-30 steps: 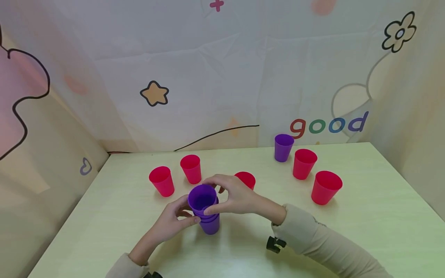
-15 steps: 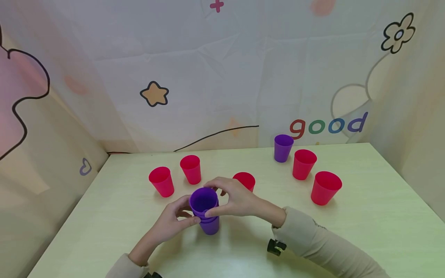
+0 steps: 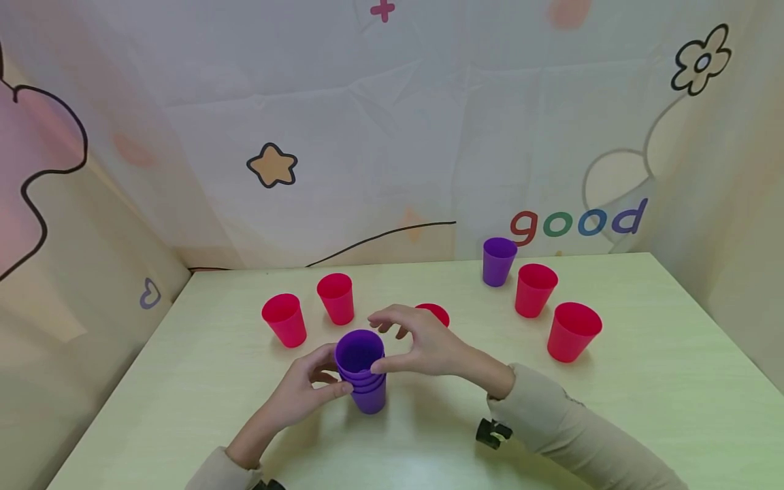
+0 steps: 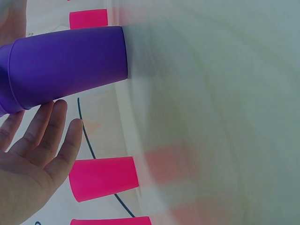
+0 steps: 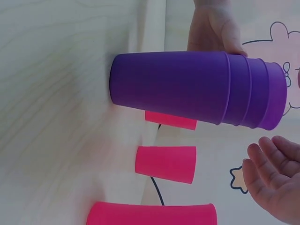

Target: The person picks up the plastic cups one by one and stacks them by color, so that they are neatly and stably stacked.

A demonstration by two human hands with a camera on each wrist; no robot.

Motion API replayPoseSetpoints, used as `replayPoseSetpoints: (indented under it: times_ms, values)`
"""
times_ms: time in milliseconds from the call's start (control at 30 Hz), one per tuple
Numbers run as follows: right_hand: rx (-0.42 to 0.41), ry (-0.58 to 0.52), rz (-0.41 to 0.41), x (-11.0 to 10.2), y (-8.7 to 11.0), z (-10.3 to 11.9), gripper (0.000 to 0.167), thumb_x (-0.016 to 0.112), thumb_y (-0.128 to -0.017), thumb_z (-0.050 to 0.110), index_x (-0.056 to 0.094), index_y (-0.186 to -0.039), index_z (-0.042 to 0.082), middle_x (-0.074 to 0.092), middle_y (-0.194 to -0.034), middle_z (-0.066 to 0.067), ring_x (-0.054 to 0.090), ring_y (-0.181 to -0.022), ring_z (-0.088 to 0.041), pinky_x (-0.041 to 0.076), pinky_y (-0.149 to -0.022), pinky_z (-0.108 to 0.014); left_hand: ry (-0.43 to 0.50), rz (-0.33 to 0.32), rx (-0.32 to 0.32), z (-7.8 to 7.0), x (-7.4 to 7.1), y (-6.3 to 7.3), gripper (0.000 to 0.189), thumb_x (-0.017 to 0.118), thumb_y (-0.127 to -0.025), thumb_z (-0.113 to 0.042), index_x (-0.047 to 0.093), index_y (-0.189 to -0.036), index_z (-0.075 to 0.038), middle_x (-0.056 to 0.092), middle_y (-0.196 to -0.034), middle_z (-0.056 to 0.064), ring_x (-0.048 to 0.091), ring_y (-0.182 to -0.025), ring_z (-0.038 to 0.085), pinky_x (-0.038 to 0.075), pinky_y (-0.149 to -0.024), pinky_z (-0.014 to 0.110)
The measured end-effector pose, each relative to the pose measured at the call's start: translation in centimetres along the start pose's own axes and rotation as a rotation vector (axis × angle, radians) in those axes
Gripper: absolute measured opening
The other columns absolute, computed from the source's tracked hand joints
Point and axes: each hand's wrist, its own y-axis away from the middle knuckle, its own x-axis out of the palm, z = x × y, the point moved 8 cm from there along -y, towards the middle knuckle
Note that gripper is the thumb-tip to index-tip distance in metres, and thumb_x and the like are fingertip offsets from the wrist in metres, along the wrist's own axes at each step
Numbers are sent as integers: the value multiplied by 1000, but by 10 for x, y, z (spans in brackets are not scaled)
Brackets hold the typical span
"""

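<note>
A stack of nested purple cups (image 3: 369, 400) stands upright on the table, centre front in the head view. My left hand (image 3: 301, 389) grips its left side near the rims, thumb in front and fingers behind. In the left wrist view, fingertips (image 4: 58, 108) meet the lower cup's side. On the other side, my right hand (image 3: 429, 344) is spread, fingers raised off the stack, its thumb overlapping the top rim in the head view. The right wrist view shows a gap between those fingers (image 5: 262, 164) and the purple stack (image 5: 173, 84).
Two red cups, one (image 3: 286, 321) left and one (image 3: 336, 299) farther back, stand beyond the stack. Another red cup (image 3: 433, 313) is partly hidden behind the right hand. At the right are a single purple cup (image 3: 499, 263) and two red cups, one (image 3: 535, 291) behind the other (image 3: 573, 332).
The top purple cup has sunk slightly lower into the stack. My right hand has let go of it, fingers opening and moving right. My left hand has stayed in place.
</note>
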Motion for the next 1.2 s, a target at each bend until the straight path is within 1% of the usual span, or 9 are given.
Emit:
replayPoseSetpoints:
  times_ms: [233, 333, 500, 600, 667, 800, 933, 1067, 1200]
  values:
    - [30, 14, -37, -15, 6, -9, 54, 77, -73, 24, 56, -118, 5, 61, -109, -4, 56, -96, -15, 49, -74, -31, 10, 0, -6, 1, 0, 0, 48, 69, -81, -12, 50, -124, -3, 61, -108, 10, 59, -97, 22, 50, -78, 33]
    - [60, 9, -58, -24, 9, -14, 53, 76, -74, 22, 55, -119, 3, 61, -109, -6, 57, -97, -18, 50, -75, -34, 16, 1, -3, 0, 0, 0, 48, 69, -81, -12, 50, -124, -3, 61, -108, 11, 59, -97, 22, 50, -78, 33]
    - [106, -11, -124, -43, 16, -24, 49, 73, -76, 18, 55, -119, 0, 60, -108, -9, 58, -96, -24, 50, -77, -37, 22, 3, 1, 0, 0, 0, 48, 69, -81, -11, 50, -124, -2, 61, -107, 12, 59, -96, 21, 50, -78, 34]
    - [138, -14, -181, -55, 19, -32, 47, 72, -77, 15, 55, -118, 0, 61, -108, -11, 58, -96, -25, 50, -78, -38, 19, 1, -2, 1, 0, 0, 48, 69, -81, -11, 49, -124, -2, 61, -107, 11, 58, -96, 20, 50, -78, 33]
    - [174, -12, -223, -63, 22, -39, 47, 72, -78, 14, 55, -119, 1, 60, -109, -12, 57, -97, -25, 50, -79, -39, 16, -1, -3, 1, 0, 0, 49, 69, -81, -11, 49, -124, -2, 61, -107, 11, 58, -96, 20, 50, -78, 32]
    - [279, -16, -314, -75, 28, -58, 50, 72, -78, 17, 53, -122, 2, 59, -112, -12, 57, -99, -25, 50, -79, -38, 15, -2, -2, 1, 0, 0, 48, 69, -81, -11, 49, -124, -2, 61, -107, 12, 58, -96, 19, 50, -78, 32]
    - [381, -7, -403, -83, 34, -79, 54, 71, -79, 22, 50, -125, 2, 58, -115, -14, 56, -101, -27, 49, -79, -39, 20, 0, -4, 1, 0, -1, 47, 69, -81, -11, 50, -123, -2, 61, -106, 12, 58, -96, 20, 50, -78, 33]
    - [449, 17, -489, -90, 39, -95, 58, 70, -79, 24, 47, -126, -1, 55, -117, -17, 53, -103, -30, 48, -81, -42, 24, 1, -5, 1, 0, 0, 47, 69, -81, -11, 50, -123, -2, 61, -107, 12, 58, -96, 21, 50, -78, 33]
    - [529, 12, -548, -96, 43, -112, 64, 70, -80, 27, 41, -130, -2, 50, -122, -19, 49, -109, -34, 46, -85, -44, 24, 0, -6, 1, 0, 0, 47, 69, -81, -11, 50, -123, -2, 61, -107, 11, 58, -96, 20, 50, -78, 32]
